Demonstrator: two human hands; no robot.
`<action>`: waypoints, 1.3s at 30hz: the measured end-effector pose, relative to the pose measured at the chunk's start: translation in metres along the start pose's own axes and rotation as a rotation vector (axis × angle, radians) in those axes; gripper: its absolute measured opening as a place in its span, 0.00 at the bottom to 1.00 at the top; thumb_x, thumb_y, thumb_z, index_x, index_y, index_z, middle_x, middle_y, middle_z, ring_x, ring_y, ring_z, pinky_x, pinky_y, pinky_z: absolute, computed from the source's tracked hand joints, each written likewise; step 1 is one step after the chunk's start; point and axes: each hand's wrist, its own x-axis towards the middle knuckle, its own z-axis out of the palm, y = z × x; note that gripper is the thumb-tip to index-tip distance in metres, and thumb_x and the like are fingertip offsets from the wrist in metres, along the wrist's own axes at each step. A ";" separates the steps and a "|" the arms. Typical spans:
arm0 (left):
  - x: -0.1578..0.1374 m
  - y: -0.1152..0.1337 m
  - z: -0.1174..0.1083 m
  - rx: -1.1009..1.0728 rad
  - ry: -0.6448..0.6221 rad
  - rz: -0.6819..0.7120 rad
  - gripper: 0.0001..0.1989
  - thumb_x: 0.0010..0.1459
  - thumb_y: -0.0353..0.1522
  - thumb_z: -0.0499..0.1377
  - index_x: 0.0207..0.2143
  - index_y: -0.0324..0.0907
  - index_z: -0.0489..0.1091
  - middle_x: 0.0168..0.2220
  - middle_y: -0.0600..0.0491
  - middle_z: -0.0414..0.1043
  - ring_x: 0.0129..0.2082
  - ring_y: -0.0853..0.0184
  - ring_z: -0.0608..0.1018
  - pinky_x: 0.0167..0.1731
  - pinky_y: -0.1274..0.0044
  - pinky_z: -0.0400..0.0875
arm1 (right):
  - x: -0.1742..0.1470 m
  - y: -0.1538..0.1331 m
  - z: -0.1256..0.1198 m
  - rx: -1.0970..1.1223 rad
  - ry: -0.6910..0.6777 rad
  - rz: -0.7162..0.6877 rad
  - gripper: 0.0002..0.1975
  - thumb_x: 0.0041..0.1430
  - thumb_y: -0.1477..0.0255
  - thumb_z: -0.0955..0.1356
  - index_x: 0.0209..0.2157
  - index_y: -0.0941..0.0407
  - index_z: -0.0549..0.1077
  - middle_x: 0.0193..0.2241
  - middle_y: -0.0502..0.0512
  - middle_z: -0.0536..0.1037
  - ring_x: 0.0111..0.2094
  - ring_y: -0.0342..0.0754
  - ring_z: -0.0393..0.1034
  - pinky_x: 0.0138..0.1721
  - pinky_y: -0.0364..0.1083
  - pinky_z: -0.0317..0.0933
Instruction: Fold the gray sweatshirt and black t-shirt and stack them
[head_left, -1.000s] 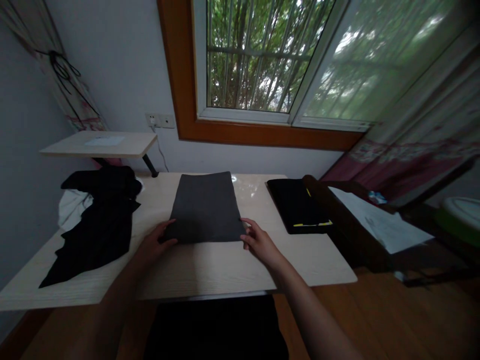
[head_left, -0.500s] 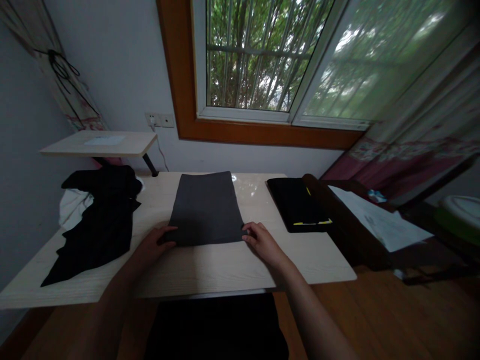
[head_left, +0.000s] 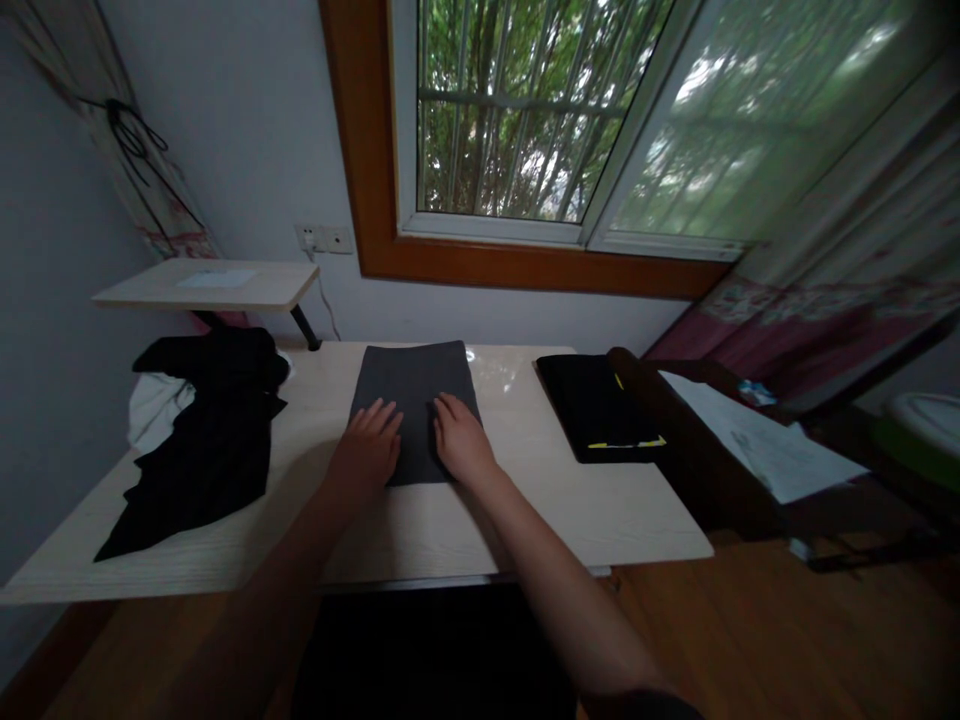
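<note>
A dark grey piece of cloth (head_left: pixel 415 375), roughly rectangular, lies flat on the pale wooden table (head_left: pixel 570 515). My left hand (head_left: pixel 369 440) rests palm down over its near left part, with the fingers stretched out. On its right side lies my right hand (head_left: pixel 459 435), also palm down with fingers extended. Neither hand grips anything. The cloth's near corners are partly hidden under my hands and wrists.
Left of the cloth is a heap of black fabric (head_left: pixel 217 450) with a white cloth (head_left: pixel 157 408) under it. A small raised shelf (head_left: pixel 262 290) stands behind. At the right lie a black folder-like item (head_left: pixel 600 410) with yellow marks and paper (head_left: pixel 757 440).
Both hands have left the cloth's near corners, where the fingers were pinching, and moved inward and farther up onto its surface. They now lie flat with fingers extended.
</note>
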 end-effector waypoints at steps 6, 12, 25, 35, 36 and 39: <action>0.006 -0.014 0.036 0.040 -0.023 -0.128 0.27 0.65 0.36 0.51 0.66 0.42 0.64 0.70 0.42 0.57 0.71 0.51 0.56 0.70 0.55 0.41 | -0.005 -0.006 0.045 -0.063 -0.069 -0.026 0.26 0.71 0.68 0.59 0.66 0.63 0.63 0.69 0.66 0.60 0.71 0.59 0.48 0.70 0.60 0.44; -0.005 -0.030 0.034 0.077 -0.035 -0.116 0.29 0.67 0.41 0.50 0.67 0.40 0.61 0.70 0.40 0.55 0.72 0.51 0.55 0.70 0.55 0.38 | -0.020 0.009 0.037 -0.099 -0.072 -0.016 0.29 0.72 0.58 0.60 0.67 0.58 0.62 0.70 0.64 0.56 0.72 0.57 0.46 0.70 0.62 0.42; -0.018 -0.046 0.029 0.326 -0.077 -0.140 0.30 0.70 0.41 0.45 0.68 0.36 0.57 0.72 0.41 0.50 0.72 0.52 0.54 0.67 0.56 0.53 | -0.036 0.035 0.020 -0.228 -0.158 0.119 0.37 0.72 0.51 0.56 0.71 0.61 0.53 0.73 0.65 0.45 0.73 0.59 0.41 0.70 0.62 0.40; -0.026 -0.050 0.027 0.359 -0.046 -0.153 0.29 0.71 0.41 0.44 0.69 0.36 0.55 0.72 0.40 0.49 0.72 0.53 0.55 0.66 0.55 0.54 | -0.049 0.057 0.004 -0.243 -0.219 0.141 0.38 0.71 0.50 0.54 0.71 0.61 0.52 0.73 0.59 0.44 0.73 0.61 0.39 0.71 0.62 0.37; -0.026 -0.051 0.027 0.355 -0.050 -0.158 0.30 0.71 0.41 0.44 0.69 0.36 0.55 0.72 0.40 0.49 0.72 0.52 0.55 0.66 0.55 0.54 | -0.050 0.059 0.003 -0.240 -0.220 0.140 0.38 0.71 0.50 0.54 0.71 0.60 0.53 0.73 0.59 0.44 0.73 0.61 0.39 0.71 0.62 0.37; -0.028 -0.054 0.026 0.345 -0.057 -0.175 0.30 0.71 0.41 0.43 0.70 0.36 0.54 0.72 0.40 0.49 0.71 0.51 0.57 0.67 0.54 0.53 | -0.054 0.064 0.001 -0.229 -0.215 0.143 0.37 0.71 0.50 0.54 0.71 0.59 0.53 0.73 0.59 0.45 0.73 0.61 0.38 0.71 0.63 0.38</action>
